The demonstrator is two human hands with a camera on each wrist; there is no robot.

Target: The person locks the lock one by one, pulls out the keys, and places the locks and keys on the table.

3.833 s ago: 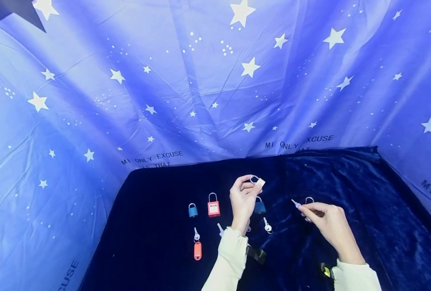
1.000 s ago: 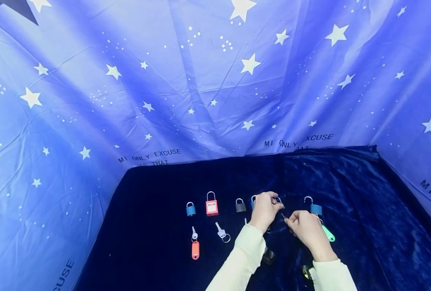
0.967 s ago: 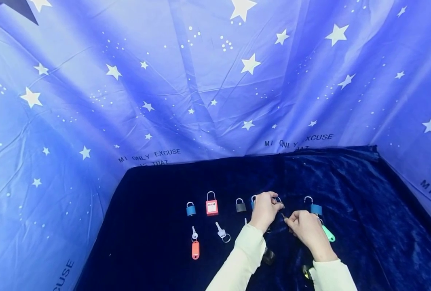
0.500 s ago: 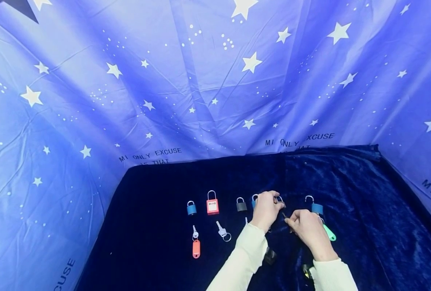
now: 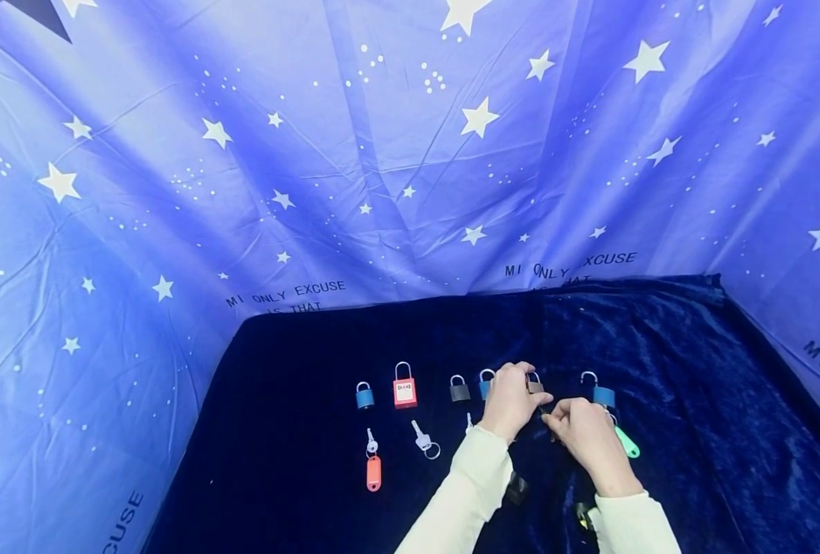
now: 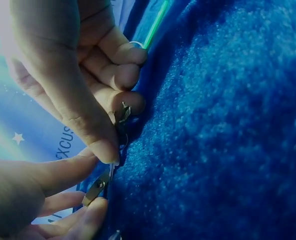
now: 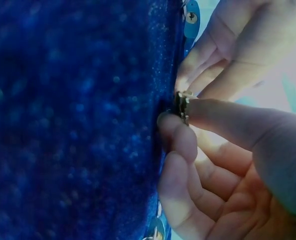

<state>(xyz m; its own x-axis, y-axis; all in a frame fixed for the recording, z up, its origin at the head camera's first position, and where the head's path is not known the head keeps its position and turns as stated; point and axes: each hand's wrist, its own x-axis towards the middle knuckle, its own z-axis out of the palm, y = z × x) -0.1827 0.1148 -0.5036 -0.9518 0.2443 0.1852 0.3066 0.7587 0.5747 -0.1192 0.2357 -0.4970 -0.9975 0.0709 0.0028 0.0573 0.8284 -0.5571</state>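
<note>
My left hand (image 5: 509, 402) holds a small brass-coloured padlock (image 5: 536, 384), its shackle upward, just above the dark cloth. In the left wrist view the thumb and fingers grip the padlock (image 6: 94, 192) by its edges, with its bottom face toward the key. Thumb and index finger of my right hand (image 5: 585, 432) pinch a small key (image 6: 113, 169), whose blade meets the padlock's bottom; how deep it sits I cannot tell. More keys (image 6: 122, 116) hang at the right fingers. In the right wrist view the fingers largely cover the key head (image 7: 183, 106).
Left of the hands stand a blue padlock (image 5: 365, 397), a red padlock (image 5: 405, 392), a dark grey padlock (image 5: 459, 392) and another blue one (image 5: 485, 387). Keys (image 5: 422, 439) and a red tag (image 5: 373, 473) lie nearer. An unlocked blue padlock (image 5: 603, 396) and green tag (image 5: 628, 442) are at right.
Since the oldest frame, my left hand has come down and rightward with the padlock, my right hand leftward with the key. In the last second the padlock and key have come together.
</note>
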